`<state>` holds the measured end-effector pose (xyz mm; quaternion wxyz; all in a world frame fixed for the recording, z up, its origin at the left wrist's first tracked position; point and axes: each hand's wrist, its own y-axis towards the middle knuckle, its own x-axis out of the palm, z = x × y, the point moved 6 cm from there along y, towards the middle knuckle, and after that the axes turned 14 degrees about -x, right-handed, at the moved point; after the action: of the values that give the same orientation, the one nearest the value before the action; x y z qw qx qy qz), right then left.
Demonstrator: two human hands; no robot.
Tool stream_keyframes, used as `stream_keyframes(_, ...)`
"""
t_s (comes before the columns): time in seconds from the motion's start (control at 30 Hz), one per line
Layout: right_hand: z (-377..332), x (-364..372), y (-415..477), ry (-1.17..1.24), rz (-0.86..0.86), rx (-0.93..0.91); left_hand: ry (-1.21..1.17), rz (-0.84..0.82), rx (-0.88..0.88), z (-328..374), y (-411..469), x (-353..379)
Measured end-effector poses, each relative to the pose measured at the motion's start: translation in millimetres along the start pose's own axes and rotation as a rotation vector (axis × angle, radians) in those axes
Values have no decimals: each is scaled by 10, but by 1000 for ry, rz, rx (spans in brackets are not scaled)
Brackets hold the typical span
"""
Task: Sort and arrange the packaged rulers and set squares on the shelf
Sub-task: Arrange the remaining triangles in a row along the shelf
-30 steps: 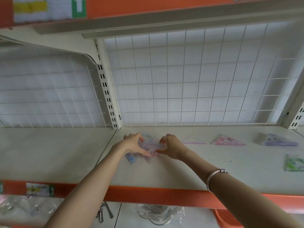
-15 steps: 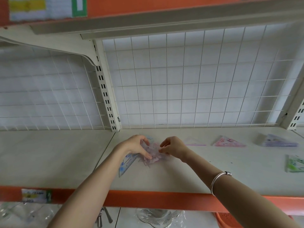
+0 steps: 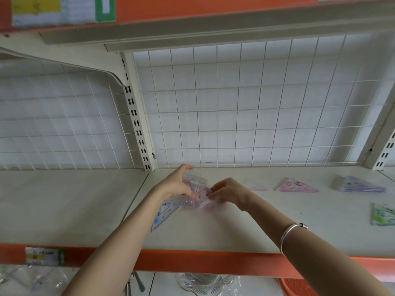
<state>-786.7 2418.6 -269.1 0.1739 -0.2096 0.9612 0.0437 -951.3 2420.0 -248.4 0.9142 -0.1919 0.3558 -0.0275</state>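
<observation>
Blue set square (image 3: 164, 212) slides further out; left hand (image 3: 174, 186) and right hand (image 3: 228, 191) pinch the packets (image 3: 198, 190); separate them singly.

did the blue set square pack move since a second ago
Yes. The blue set square pack has slid out from under the left hand, toward the shelf's orange front lip and away from the slotted upright.

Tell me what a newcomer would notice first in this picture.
At the middle of the white shelf, the left hand and the right hand hold a bundle of packaged set squares. Further right lie a pink packet, a purple stack and a green packet, each apart.
</observation>
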Motion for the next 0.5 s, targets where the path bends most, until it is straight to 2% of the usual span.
stream_keyframes(0.2,-25,-153,-54,288,104,-33,-185,-41,49,140,-33,-9)
stream_keyframes(0.3,-47,-238,-100,472,192,-64,-247,14,130,236,-52,-33)
stream_keyframes(0.4,17,-346,-118,710,308,-20,-291,95,268,377,-126,-15)
stream_keyframes(0.5,84,-432,-133,818,337,11,-300,160,386,495,-188,66)
